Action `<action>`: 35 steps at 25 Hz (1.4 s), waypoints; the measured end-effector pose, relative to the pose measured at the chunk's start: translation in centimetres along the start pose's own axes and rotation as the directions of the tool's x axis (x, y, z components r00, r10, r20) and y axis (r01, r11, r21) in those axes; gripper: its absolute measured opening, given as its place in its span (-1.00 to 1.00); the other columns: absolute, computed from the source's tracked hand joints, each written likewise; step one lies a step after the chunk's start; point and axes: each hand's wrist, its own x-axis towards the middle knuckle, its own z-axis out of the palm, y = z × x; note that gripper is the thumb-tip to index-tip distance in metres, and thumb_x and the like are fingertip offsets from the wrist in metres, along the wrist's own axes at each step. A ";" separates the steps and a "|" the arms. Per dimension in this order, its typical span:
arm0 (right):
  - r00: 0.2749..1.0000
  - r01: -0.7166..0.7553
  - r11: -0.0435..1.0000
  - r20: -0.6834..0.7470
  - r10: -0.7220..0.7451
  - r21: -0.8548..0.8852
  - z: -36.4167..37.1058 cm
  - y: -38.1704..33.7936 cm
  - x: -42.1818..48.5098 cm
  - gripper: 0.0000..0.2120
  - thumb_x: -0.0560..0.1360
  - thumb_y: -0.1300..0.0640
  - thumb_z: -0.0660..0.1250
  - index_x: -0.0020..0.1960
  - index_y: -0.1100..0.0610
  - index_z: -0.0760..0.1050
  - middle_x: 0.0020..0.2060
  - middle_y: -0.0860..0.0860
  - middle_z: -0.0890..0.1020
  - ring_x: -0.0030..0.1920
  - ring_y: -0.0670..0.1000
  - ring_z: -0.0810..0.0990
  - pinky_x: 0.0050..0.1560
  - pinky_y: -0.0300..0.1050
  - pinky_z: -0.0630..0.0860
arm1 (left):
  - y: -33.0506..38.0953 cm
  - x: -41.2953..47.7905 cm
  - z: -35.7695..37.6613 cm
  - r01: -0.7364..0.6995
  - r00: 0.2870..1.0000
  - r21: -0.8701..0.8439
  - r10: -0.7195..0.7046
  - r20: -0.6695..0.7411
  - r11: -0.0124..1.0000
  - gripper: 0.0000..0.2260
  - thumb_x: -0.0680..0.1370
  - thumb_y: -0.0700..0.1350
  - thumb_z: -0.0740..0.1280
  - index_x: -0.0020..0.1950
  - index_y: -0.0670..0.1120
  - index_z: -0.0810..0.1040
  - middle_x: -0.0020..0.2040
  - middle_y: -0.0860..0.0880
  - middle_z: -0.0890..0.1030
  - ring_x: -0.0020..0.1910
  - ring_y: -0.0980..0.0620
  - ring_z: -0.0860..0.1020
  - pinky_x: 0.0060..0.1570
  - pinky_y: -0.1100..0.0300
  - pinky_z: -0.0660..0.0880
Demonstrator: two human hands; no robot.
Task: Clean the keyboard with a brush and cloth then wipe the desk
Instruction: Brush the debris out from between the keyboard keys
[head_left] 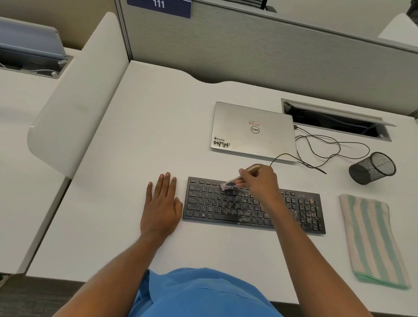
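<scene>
A black keyboard (295, 211) lies on the white desk (135, 133), speckled with pale crumbs across its middle and right keys. My right hand (259, 180) grips a small wooden-handled brush (231, 183), whose pale bristles touch the upper rows left of the keyboard's centre. My left hand (161, 204) lies flat on the desk, fingers straight, its thumb side against the keyboard's left edge. A folded cloth (370, 239) with green and beige stripes sits on the desk to the right of the keyboard.
A closed silver laptop (253, 131) lies behind the keyboard, with a thin black cable (327, 146) looping to its right. A black mesh pen cup (373, 167) lies tipped on its side at the right. An open cable hatch (336, 120) sits at the back.
</scene>
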 end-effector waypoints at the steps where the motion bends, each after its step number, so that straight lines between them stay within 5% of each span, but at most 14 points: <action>1: 1.000 -0.007 1.000 -0.026 0.006 -0.023 -0.5 0.2 0.0 -0.84 0.58 0.17 0.40 -0.09 0.27 0.62 -0.32 0.07 0.73 -0.28 0.01 0.74 -0.09 -0.06 0.68 | 0.0 0.0 0.0 0.000 1.000 -0.001 0.000 0.000 1.000 -0.42 0.66 -0.02 0.06 0.69 -0.13 0.23 0.71 -0.12 0.16 0.71 -0.07 0.07 0.68 -0.15 -0.04; 7: 0.971 0.029 0.981 -0.228 -0.073 -0.193 -2.5 1.3 0.0 -0.79 0.58 0.18 0.39 -0.20 0.24 0.62 -0.39 0.04 0.70 -0.39 -0.08 0.70 -0.08 -0.03 0.68 | 0.0 0.0 0.1 -0.002 1.000 0.009 0.002 0.007 1.000 -0.42 0.66 -0.01 0.06 0.70 -0.12 0.20 0.72 -0.11 0.14 0.71 -0.06 0.05 0.68 -0.15 -0.04; 13: 0.995 0.087 0.991 -0.048 -0.092 -0.098 0.6 0.1 -0.9 -0.83 0.57 0.17 0.41 -0.14 0.26 0.62 -0.35 0.05 0.72 -0.35 -0.02 0.72 -0.12 -0.06 0.70 | 0.0 0.0 0.1 -0.003 1.000 -0.002 0.003 0.001 1.000 -0.41 0.66 -0.01 0.04 0.69 -0.13 0.22 0.71 -0.12 0.16 0.71 -0.06 0.06 0.68 -0.15 -0.03; 17: 0.989 0.070 0.985 -0.114 -0.089 -0.161 -1.4 1.4 -0.6 -0.85 0.56 0.20 0.41 -0.17 0.22 0.59 -0.37 0.06 0.70 -0.37 -0.04 0.71 -0.15 0.05 0.71 | -0.1 0.0 0.0 -0.003 1.000 0.002 0.003 0.003 1.000 -0.41 0.66 -0.01 0.04 0.70 -0.13 0.21 0.72 -0.11 0.15 0.71 -0.06 0.06 0.68 -0.15 -0.04; 21: 0.959 0.105 0.956 -0.225 -0.170 -0.275 -2.6 1.7 -0.6 -0.86 0.56 0.18 0.41 -0.18 0.16 0.59 -0.34 0.03 0.68 -0.30 -0.04 0.71 -0.17 -0.05 0.67 | 0.0 0.0 0.0 -0.006 1.000 -0.001 0.006 0.000 1.000 -0.41 0.66 0.00 0.03 0.69 -0.12 0.22 0.72 -0.12 0.16 0.71 -0.06 0.06 0.68 -0.14 -0.05; 28: 0.993 0.112 0.987 -0.034 -0.116 -0.119 0.0 1.2 -1.6 -0.86 0.58 0.18 0.40 -0.14 0.20 0.62 -0.34 0.05 0.72 -0.33 -0.04 0.72 -0.10 0.00 0.70 | 0.1 0.0 0.0 -0.004 1.000 -0.008 0.004 -0.005 1.000 -0.41 0.65 -0.01 0.04 0.69 -0.13 0.23 0.71 -0.12 0.17 0.71 -0.06 0.08 0.68 -0.14 -0.05; 35: 0.959 0.112 0.949 -0.218 -0.181 -0.295 -2.3 2.5 -1.5 -0.72 0.56 0.12 0.40 -0.31 0.16 0.60 -0.35 0.00 0.66 -0.32 -0.02 0.66 -0.19 -0.05 0.61 | 0.1 0.0 -0.1 -0.001 1.000 0.004 0.001 -0.002 1.000 -0.41 0.65 0.00 0.02 0.69 -0.13 0.23 0.71 -0.12 0.17 0.71 -0.06 0.08 0.68 -0.14 -0.05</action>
